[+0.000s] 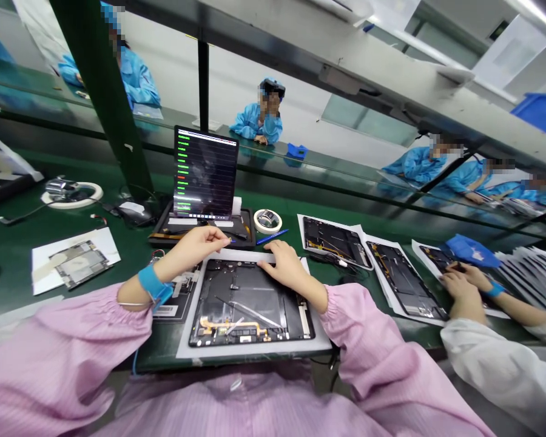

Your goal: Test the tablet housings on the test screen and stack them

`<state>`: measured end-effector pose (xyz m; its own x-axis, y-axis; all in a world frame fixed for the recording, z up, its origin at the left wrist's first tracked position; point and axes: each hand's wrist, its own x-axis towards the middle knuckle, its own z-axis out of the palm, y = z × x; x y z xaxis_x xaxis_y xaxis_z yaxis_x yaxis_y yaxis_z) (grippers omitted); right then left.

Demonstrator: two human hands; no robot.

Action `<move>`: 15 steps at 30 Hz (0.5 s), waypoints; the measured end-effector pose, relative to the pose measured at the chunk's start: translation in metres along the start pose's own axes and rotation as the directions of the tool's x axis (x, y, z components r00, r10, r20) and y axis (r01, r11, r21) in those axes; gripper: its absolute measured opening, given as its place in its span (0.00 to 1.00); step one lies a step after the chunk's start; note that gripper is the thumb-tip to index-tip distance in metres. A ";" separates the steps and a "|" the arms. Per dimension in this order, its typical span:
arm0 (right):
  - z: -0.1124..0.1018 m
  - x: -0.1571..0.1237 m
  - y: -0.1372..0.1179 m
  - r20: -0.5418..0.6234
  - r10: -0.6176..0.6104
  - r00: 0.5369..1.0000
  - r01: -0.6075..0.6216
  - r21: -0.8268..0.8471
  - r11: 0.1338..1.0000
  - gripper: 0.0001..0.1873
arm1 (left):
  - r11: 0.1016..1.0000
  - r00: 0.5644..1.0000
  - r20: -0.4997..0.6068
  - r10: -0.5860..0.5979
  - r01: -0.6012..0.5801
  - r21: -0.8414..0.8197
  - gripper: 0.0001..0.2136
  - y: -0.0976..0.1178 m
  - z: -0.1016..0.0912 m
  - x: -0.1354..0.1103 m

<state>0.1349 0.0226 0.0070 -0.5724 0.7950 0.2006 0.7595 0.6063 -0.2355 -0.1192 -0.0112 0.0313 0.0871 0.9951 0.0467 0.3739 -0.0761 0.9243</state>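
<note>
An opened tablet chassis [250,303] lies on a white sheet [255,349] right in front of me, its dark inside and gold flex cables showing. My left hand [200,243] hovers over its far left corner, fingers pinched on a small blue-tipped tool that I can barely make out. My right hand [284,261] lies flat on the chassis's far edge, fingers stretched out and pressing down. A blue wrist strap [153,284] circles my left wrist.
A lit tablet screen [204,173] stands upright on a black jig [204,229] behind the chassis. A tape roll [267,220] and blue pen [272,237] lie beside it. More opened chassis [337,241] lie to the right, where a co-worker's hands [459,282] work. A part on paper [79,262] sits left.
</note>
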 end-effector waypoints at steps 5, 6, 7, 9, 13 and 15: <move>0.009 0.012 0.012 0.019 -0.004 1.000 0.002 0.125 0.992 0.07 | 0.995 0.995 -0.054 -0.089 0.088 -0.037 0.18 0.003 -0.001 -0.001; 0.010 0.013 0.013 0.023 -0.011 1.000 0.008 0.143 0.990 0.08 | 0.993 0.993 -0.070 -0.099 0.094 -0.069 0.19 0.004 -0.002 -0.001; 0.011 0.012 0.013 0.024 -0.016 1.000 0.012 0.163 0.987 0.08 | 0.989 0.990 -0.094 -0.105 0.094 -0.114 0.19 0.005 -0.003 -0.001; 0.010 0.007 0.010 0.019 -0.012 1.000 0.008 0.196 0.981 0.07 | 0.970 0.978 -0.167 -0.123 0.083 -0.227 0.20 0.008 -0.006 -0.001; 0.000 0.000 0.004 -0.069 0.005 0.998 0.024 0.410 0.912 0.10 | 0.904 0.905 -0.386 -0.178 -0.005 -0.428 0.18 0.017 -0.014 -0.002; -0.011 0.011 0.010 -0.235 0.155 0.959 -0.001 0.547 0.837 0.12 | 0.880 0.875 -0.428 -0.228 -0.004 -0.476 0.18 0.019 -0.018 -0.004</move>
<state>0.1394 0.0375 0.0179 -0.3586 0.8527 0.3799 0.4675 0.5163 -0.7176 -0.1286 -0.0152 0.0556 -0.4037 0.9149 -0.0076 -0.1108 -0.0406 0.9930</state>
